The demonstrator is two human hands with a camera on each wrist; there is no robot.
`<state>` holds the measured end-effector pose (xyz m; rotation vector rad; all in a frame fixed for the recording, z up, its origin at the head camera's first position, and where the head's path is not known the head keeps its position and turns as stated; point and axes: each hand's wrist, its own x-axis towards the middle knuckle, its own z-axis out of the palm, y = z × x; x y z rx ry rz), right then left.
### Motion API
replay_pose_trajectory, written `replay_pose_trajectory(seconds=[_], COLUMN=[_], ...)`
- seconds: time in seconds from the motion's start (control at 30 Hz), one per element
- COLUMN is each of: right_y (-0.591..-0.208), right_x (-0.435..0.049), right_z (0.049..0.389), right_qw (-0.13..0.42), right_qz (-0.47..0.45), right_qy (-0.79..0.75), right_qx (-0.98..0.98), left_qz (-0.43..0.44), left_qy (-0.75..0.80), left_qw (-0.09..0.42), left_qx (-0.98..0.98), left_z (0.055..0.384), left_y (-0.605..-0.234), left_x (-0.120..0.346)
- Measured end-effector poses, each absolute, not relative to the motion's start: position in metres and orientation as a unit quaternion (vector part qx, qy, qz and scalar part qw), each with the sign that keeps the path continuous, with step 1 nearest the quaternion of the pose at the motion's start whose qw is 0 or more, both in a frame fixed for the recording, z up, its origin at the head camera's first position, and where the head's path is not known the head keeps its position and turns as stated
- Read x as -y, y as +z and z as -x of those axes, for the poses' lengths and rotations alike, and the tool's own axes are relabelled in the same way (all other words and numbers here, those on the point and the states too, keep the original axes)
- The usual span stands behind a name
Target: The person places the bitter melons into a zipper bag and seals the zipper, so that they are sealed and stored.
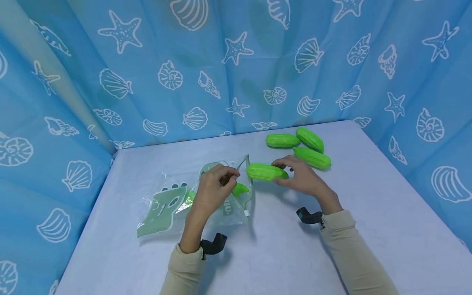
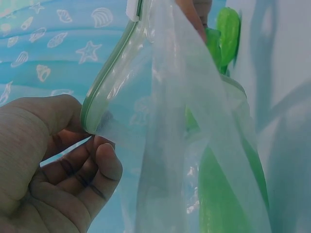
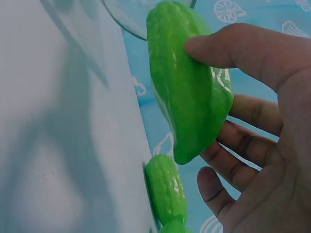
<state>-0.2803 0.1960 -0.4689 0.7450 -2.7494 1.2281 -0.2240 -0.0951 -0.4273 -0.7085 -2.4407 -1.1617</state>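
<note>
A glossy, ribbed green toy bitter melon (image 1: pixel 263 172) is held up by my right hand (image 1: pixel 300 174), thumb on one side and fingers on the other. Its far end points left, at the mouth of a clear zip bag (image 1: pixel 162 215) with a green cartoon print. My left hand (image 1: pixel 215 186) pinches the bag's zip edge (image 2: pixel 92 107) between thumb and fingers, and the mouth gapes toward the right hand. Another green melon (image 1: pixel 240 189) shows inside the bag, partly hidden by the left hand. A white zip slider (image 1: pixel 246 213) sits at the near end of the mouth.
Behind my right hand, three more green melons (image 1: pixel 282 140) lie close together on the white-covered table (image 1: pixel 280 250). A blue curtain (image 1: pixel 206 82) with shells and starfish stands along the back and sides. Each wrist carries a small black camera (image 1: pixel 214 244).
</note>
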Motion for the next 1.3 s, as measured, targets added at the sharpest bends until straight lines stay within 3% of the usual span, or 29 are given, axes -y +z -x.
replay_pose_trajectory(seconds=[0.63,1.3], right_y=[-0.476,-0.487], right_x=[-0.173,-0.154], right_z=[0.275,0.272], right_qw=[-0.016,0.018], right_qz=[-0.297,-0.315], right_qy=[0.386,0.396], right_qx=[0.873,0.862], left_qz=[0.242,0.247], left_qy=[-0.406,-0.408], left_qw=[0.166,0.166], left_qx=[0.866,0.863], left_z=[0.224,0.225], left_y=[-0.430,-0.432], left_x=[0.094,0.093])
